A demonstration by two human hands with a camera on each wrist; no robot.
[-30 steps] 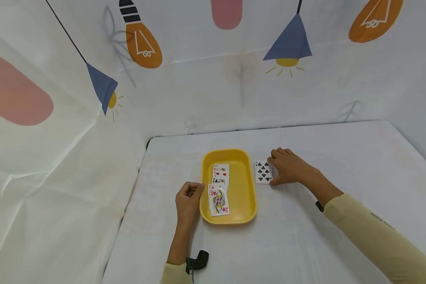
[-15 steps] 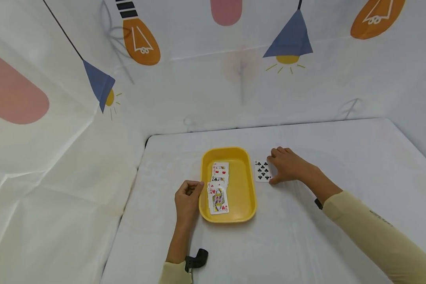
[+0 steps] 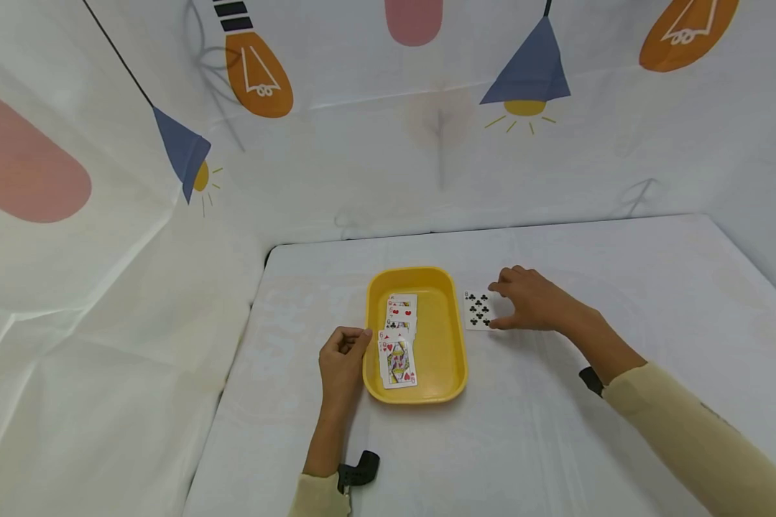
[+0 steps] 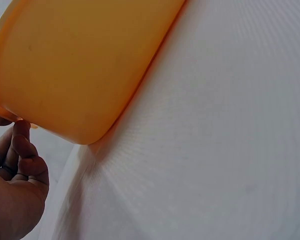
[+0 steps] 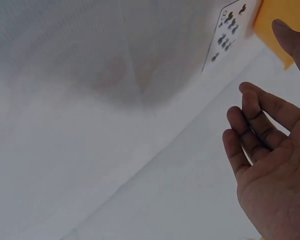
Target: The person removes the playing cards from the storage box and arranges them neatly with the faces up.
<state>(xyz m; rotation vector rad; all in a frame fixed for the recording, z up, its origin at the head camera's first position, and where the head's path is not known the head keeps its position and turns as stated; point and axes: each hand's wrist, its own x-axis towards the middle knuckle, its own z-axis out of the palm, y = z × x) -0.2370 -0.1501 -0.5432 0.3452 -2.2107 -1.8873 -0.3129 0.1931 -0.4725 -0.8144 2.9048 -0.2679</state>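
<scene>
A yellow tray [image 3: 441, 359] lies on the white table. My left hand [image 3: 341, 365] pinches its left rim between thumb and curled fingers; the left wrist view shows the fingertips at the tray's rim [image 4: 20, 118]. Inside, along the left side, overlap several face-up playing cards; the nearest is a queen of hearts [image 3: 398, 365]. A club playing card [image 3: 477, 310] lies face up on the table just right of the tray. Over its right edge is my right hand [image 3: 535, 301], thumb and fingers spread apart. In the right wrist view, this hand [image 5: 272, 145] holds nothing.
A white cloth-covered table [image 3: 530, 431] extends around the tray. Behind it hangs a white sheet [image 3: 388, 165] printed with lamps and bulbs, and another stretch of sheet [image 3: 136, 323] borders the left side. A dark band [image 3: 358, 470] sits at the left wrist.
My right hand has shifted slightly right and lifted off the club card, which stays flat in place. My left hand keeps its hold on the tray rim.
</scene>
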